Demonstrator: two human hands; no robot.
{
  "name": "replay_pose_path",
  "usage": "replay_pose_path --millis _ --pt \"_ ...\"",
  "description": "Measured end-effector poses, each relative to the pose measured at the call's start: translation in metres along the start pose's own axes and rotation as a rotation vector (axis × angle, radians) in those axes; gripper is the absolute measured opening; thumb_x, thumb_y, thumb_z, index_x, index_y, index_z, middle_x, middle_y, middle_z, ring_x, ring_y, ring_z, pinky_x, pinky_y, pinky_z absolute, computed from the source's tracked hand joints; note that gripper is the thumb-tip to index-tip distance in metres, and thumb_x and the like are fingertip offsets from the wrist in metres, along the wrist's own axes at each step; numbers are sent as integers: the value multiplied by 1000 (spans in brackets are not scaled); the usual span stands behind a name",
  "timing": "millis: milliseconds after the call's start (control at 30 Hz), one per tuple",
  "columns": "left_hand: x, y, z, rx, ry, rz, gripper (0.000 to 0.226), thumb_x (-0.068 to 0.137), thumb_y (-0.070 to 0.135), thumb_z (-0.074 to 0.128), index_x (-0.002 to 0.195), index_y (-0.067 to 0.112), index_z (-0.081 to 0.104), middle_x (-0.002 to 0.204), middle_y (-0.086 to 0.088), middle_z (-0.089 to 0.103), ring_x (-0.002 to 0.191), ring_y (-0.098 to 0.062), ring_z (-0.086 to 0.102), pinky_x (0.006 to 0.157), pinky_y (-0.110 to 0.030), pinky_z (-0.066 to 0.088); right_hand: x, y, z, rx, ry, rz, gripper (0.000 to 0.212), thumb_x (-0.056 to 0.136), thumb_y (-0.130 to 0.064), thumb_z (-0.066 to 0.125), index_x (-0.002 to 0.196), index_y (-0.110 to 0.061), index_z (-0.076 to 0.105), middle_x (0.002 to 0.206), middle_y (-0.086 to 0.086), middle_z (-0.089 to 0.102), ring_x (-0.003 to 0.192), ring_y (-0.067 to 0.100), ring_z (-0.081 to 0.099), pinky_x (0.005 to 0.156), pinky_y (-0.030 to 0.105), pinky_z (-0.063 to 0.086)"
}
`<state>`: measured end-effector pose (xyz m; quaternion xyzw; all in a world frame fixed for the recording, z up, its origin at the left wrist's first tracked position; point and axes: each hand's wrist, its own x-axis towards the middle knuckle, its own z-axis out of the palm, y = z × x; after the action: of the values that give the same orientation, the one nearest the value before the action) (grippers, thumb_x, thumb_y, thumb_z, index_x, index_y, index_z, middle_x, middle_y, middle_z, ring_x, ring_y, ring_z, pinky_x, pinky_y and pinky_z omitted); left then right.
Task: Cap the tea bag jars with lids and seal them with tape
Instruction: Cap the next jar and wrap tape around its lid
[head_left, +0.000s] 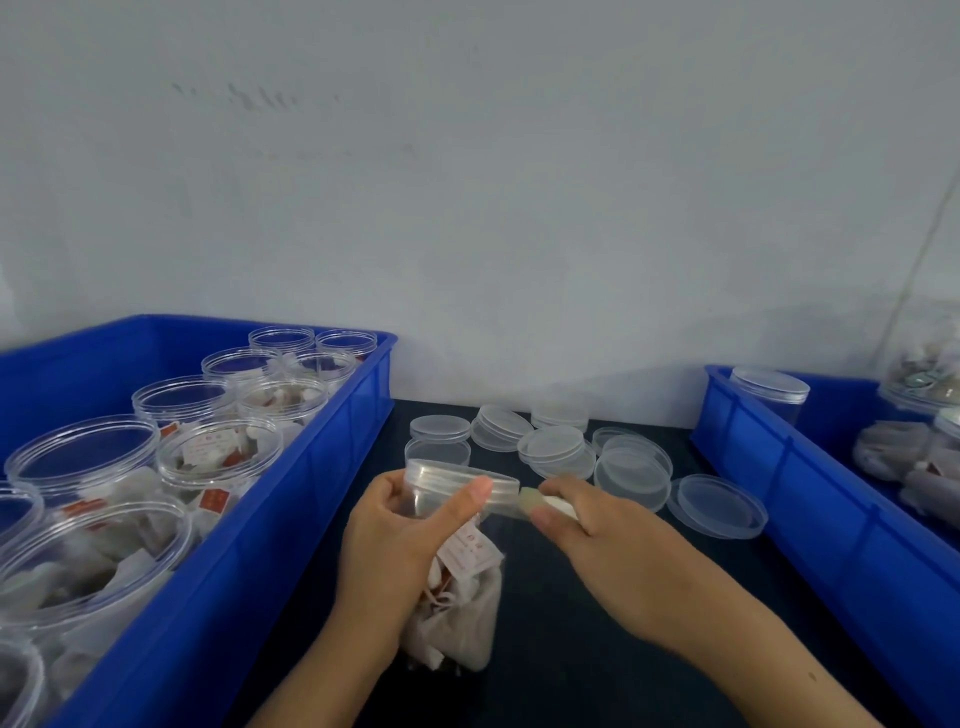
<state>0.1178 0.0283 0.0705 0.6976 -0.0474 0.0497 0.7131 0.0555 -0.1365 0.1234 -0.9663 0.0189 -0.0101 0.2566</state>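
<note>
A: Where is the jar being worked on?

B: The tea bag jar (457, 566) sits in the left hand (410, 540), low in the middle of the view over the dark table (571, 649). Its fingers curl round the upper wall, and the thumb (462, 501) presses just under the clear lid (462, 480), which is already on the jar. The jar tilts a little, top leaning away.

A: And the other hand?

B: The right hand (587, 519) is at the lid's right edge. It pinches a small white tape roll (558, 506), and a short strip of tape (511, 506) runs from the roll to the lid's rim, beside the left thumb. So both hands are closed on something: the left on the jar, the right on the roll.

A: What lies beyond the grip?

B: Just behind the jar stands another capped jar (439, 441), small and hard to read. To the right of that, behind the right hand, loose lids (631, 467) lie scattered and overlapping on the table.

A: Further out?

B: Left of the grip, a blue crate (291, 519) holds open jars (218, 457) with tea bags inside, no lids on them. Right of the grip, well apart, a second blue crate (810, 493) holds capped jars (771, 389). A pale wall (467, 208) is behind everything.
</note>
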Motion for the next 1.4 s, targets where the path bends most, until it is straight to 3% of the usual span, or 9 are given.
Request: replay_pose_path --millis 133,333,433,733,900,1000,1100,1233,1400 --pt "-2 5 2 -80 -60 -50 78 34 58 75 97 15 66 78 1 75 67 -12 72 52 -19 52 6 8 -2 -21 18 -29 32 100 -51 30 124 -37 46 98 -7 63 89 10 58 87 36 49" --pt "-3 6 2 -162 -151 -99 72 42 55 76 96 9 68 80 -8 75 65 -18 72 50 -18 51 11 15 -1 104 11 -91 46 97 -54 36 142 -57 27 149 -15 42 133 12 43 103 28 37" --pt "-4 4 4 -169 -174 -108 71 43 55 75 96 7 67 78 -8 75 63 -16 71 51 -20 51 12 18 2 78 43 -116 47 97 -54 36 143 -56 27 150 -18 38 138 10 37 110 30 33" --pt "1 -2 1 -122 -162 -45 72 49 60 69 107 17 58 94 -3 73 76 -13 73 62 -24 52 15 11 14 109 110 -67 42 98 -51 38 139 -44 44 141 -21 50 131 5 44 108 27 36" --pt "-9 -4 4 274 -27 238 53 77 71 31 94 26 53 78 14 63 72 7 61 62 -12 39 10 2 19 98 173 -74 39 101 -44 37 139 -43 46 130 -20 59 119 3 53 103 27 43" --pt "-14 0 7 471 72 322 71 82 68 12 135 33 44 102 27 46 80 17 46 66 -8 30 6 -4 19 35 199 -84 41 102 -43 34 143 -41 40 132 -17 58 119 5 53 102 27 43" --pt "-13 1 7 418 -16 223 90 68 81 29 145 34 28 115 19 52 88 9 52 73 -15 39 1 -7 22 -23 208 -86 44 104 -39 31 149 -39 29 112 -11 64 103 8 59 90 26 47" --pt "-8 2 3 272 -61 114 104 39 77 67 128 32 39 107 10 63 95 -6 63 85 -34 53 -2 -12 25 -105 130 -89 57 104 -22 34 153 -37 10 82 -7 51 81 12 56 74 28 47" --pt "-5 2 1 150 -65 108 90 38 65 77 114 31 44 105 7 63 92 -9 66 82 -34 56 -3 -13 16 52 36 -67 52 103 -41 30 152 -37 12 88 -11 63 78 5 58 81 24 48"
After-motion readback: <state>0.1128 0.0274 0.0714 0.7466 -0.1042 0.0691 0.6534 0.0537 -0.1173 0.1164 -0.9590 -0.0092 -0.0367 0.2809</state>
